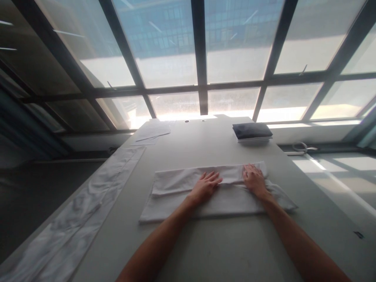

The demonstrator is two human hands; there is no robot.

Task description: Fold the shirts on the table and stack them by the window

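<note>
A white cloth (173, 205), perhaps a garment, lies on the table in front of me, folded into a long strip with a narrower flap on its far side. My left hand (206, 184) rests flat on the middle of that flap, fingers spread and pointing right. Near the flap's right end, my right hand (253, 179) presses down with its fingers stretched forward. Neither hand grasps anything. To the right of my right hand the cloth is wrinkled and sticks out in a loose corner.
The white table (188, 150) runs away toward tall windows. Along its left edge stretches a long wrinkled white cloth (94, 199). Papers (152, 132) lie at the far left. A stack topped with dark folded cloth (252, 131) sits at the far right.
</note>
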